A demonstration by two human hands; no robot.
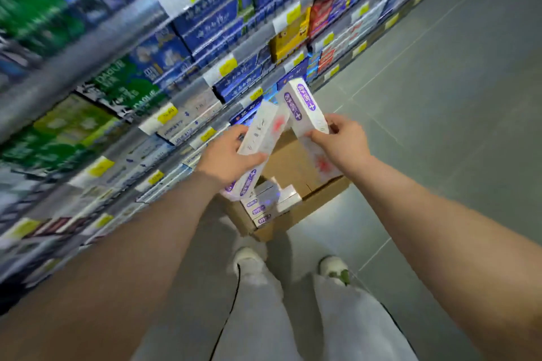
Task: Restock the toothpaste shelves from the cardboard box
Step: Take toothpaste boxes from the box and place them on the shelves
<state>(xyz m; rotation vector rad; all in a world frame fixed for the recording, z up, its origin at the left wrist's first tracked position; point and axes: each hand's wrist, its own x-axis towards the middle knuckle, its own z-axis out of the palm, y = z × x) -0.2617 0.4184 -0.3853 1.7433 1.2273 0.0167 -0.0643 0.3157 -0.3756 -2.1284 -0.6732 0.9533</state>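
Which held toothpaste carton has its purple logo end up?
The white cardboard carton in the right hand; the other carton in the left hand has its purple end down.

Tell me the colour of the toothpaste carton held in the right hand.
The toothpaste carton is white with a purple logo and a reddish patch, head view.

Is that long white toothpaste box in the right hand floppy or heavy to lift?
Probably stiff: the toothpaste box in the right hand looks straight though gripped only mid-length. Likely light, since fingertips alone carry it. Flat sides mean it shouldn't roll.
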